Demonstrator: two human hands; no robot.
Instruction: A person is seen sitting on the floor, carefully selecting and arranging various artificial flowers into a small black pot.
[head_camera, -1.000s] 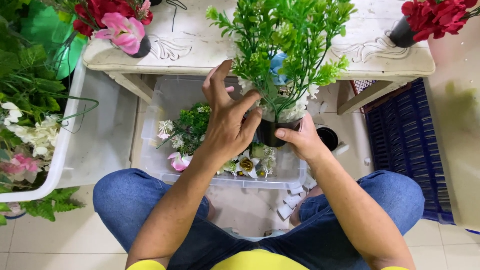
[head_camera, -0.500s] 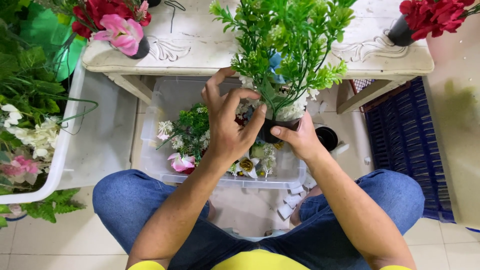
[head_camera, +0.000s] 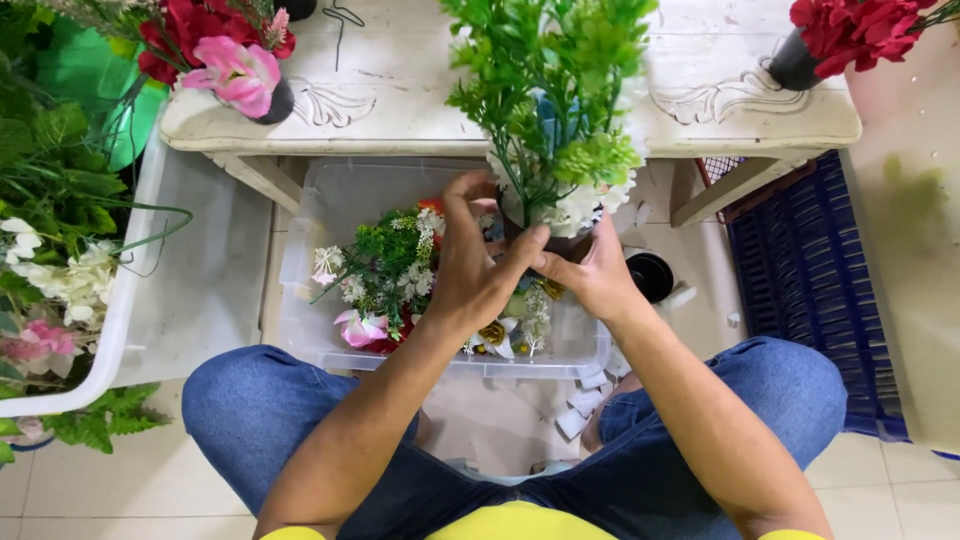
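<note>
- Green artificial foliage bunch with white blossoms in a small dark pot (head_camera: 556, 120): held above the clear plastic bin (head_camera: 330, 215), just in front of the white carved table (head_camera: 420, 110).
- Right hand (head_camera: 590, 275): wrapped around the pot's base, supporting it from below.
- Left hand (head_camera: 475, 270): fingers (head_camera: 470, 200) curled narrow at the stems by the pot's rim; whether they pinch a stem cannot be told.
- Technique: judged best to keep the pot upright and steady while the stems are adjusted.
- Surroundings: loose artificial flowers (head_camera: 385, 270) fill the bin beneath the pot; a pink-and-red bouquet (head_camera: 225, 60) and a red bouquet (head_camera: 850, 30) stand on the table; a blue crate (head_camera: 800, 270) lies right of the bin.
- Obstruction: dense foliage hides the stems' seating.
</note>
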